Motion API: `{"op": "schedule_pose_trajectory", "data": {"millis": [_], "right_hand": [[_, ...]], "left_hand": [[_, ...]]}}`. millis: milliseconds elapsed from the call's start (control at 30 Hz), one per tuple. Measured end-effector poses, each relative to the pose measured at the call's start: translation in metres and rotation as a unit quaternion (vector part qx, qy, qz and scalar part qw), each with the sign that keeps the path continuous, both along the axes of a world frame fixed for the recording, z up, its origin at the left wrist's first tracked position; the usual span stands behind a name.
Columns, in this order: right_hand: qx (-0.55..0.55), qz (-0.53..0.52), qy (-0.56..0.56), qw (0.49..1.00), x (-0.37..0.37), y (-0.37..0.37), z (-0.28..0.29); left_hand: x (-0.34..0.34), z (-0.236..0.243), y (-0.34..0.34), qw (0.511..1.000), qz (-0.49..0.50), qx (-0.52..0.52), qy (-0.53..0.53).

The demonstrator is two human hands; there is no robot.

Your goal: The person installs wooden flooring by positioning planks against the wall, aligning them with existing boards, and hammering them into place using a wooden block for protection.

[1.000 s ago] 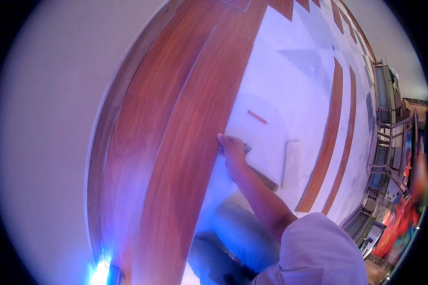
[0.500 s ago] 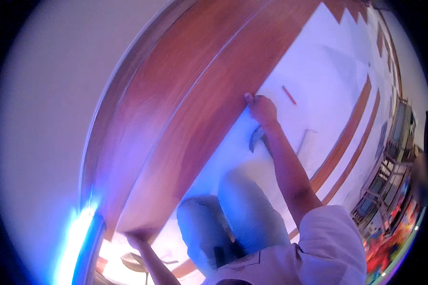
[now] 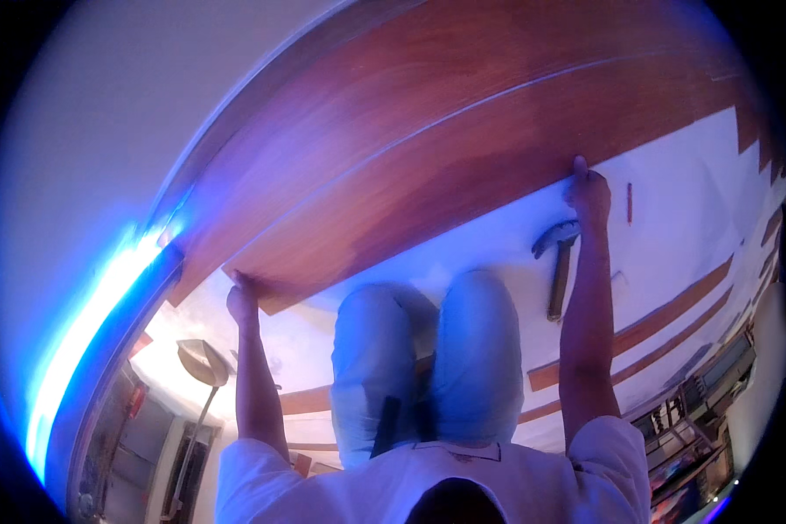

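I see the person kneeling on the floor, with both knees in pale trousers [image 3: 428, 358] in the middle of the view. A long brown wooden floor plank [image 3: 428, 205] lies across the floor just past the knees, running from the near left to the far right, and it sits snug against more brown boards farther away. The left hand [image 3: 242, 301] is on the near left end of the plank, with its fingers curled over the edge, so it is gripping the board. The right hand [image 3: 589, 194] is far off to the right, pressed on the near edge of the same plank, with fingers bent on the wood; it looks like it is holding the edge too. Both arms are stretched out wide apart. Under the plank and around the knees is a white floor sheet [image 3: 672, 227]. A hammer [image 3: 559, 266] lies on that white sheet, just left of the right arm, with its metal head near the right hand and its handle pointing back toward me. A small red pencil [image 3: 630, 203] lies on the sheet just right of the right hand. On the near left stands a floor lamp [image 3: 203, 367] with a pale shade. Some thin brown strips [image 3: 637, 332] lie on the sheet at the right.
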State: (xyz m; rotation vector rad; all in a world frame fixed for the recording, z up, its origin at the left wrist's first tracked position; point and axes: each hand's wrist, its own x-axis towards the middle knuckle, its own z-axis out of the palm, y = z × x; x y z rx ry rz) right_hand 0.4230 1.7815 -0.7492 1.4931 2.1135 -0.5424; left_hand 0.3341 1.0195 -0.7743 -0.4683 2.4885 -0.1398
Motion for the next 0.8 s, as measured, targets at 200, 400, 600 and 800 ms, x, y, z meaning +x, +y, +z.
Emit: {"op": "schedule_pose_trajectory", "data": {"millis": [200, 400, 600, 800], "right_hand": [[0.029, 0.046, 0.012, 0.998, 0.012, 0.009, -0.029], [0.039, 0.088, 0.024, 0.995, 0.001, -0.006, -0.017], [0.086, 0.008, 0.053, 0.995, 0.005, -0.016, -0.008], [0.054, -0.234, 0.211, 0.948, 0.026, -0.021, -0.023]], "left_hand": [[-0.01, 0.006, 0.004, 0.998, 0.009, 0.004, -0.057], [-0.049, 0.044, 0.05, 0.982, -0.061, -0.106, -0.144], [-0.085, 0.043, 0.237, 0.9, -0.338, 0.252, 0.114], [-0.117, 0.027, 0.49, 0.693, -0.593, 0.393, 0.113]]}}
